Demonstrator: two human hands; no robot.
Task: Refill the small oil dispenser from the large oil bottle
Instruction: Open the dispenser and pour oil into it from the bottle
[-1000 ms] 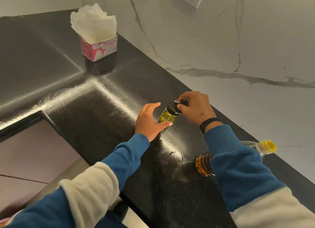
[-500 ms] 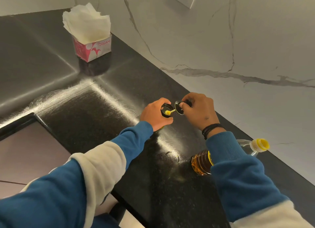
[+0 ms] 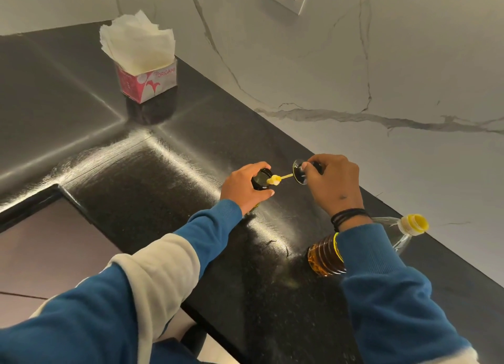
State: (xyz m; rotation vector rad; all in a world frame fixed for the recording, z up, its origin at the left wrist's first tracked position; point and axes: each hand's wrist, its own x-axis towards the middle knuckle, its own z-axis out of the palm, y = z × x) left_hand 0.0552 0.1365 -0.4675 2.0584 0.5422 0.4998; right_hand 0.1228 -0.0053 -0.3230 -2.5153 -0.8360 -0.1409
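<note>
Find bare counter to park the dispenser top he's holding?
Bare: the counter between the tissue box and left hand, and the strip along the wall behind both hands. Crowded: near the right sleeve, where the large oil bottle stands. Right hand holds the dispenser top; left grips the dispenser.

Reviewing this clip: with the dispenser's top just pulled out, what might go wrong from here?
1. The pump top in the right hand hangs tilted, its oily tube tip at the dispenser's mouth; oil may drip onto the counter.
2. The right sleeve crosses right over the large oil bottle, so a careless pull back could knock it.
</note>
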